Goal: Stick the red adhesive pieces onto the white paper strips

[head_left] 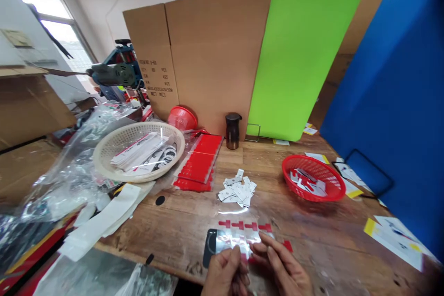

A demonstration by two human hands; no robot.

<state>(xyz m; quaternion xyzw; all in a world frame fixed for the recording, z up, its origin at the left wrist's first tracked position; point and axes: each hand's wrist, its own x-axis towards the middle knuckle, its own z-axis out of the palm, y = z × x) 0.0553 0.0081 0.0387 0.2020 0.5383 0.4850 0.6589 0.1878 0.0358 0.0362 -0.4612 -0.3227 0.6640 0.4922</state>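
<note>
At the table's front edge, my left hand [227, 272] has its thumb and fingers pressed together in a pinch; whatever lies between them is too small to name. Close on its right, my right hand [282, 263] has loosely curled fingers, the fingertips close together, and their contents cannot be made out. Beneath and just beyond both hands lies a clear sheet with red T-shaped tabs [237, 225] along its far side. A dark flat piece [209, 248] sticks out left of the sheet. Beyond the sheet is a loose pile of small white tags [238, 190].
A red basket [338, 190] with white and red pieces stands right. Red sheets [199, 159], a white basket [100, 159] and plastic wrap [55, 194] are left. A dark jug [232, 132] stands before cardboard [215, 55]. Cards [391, 240] lie far right.
</note>
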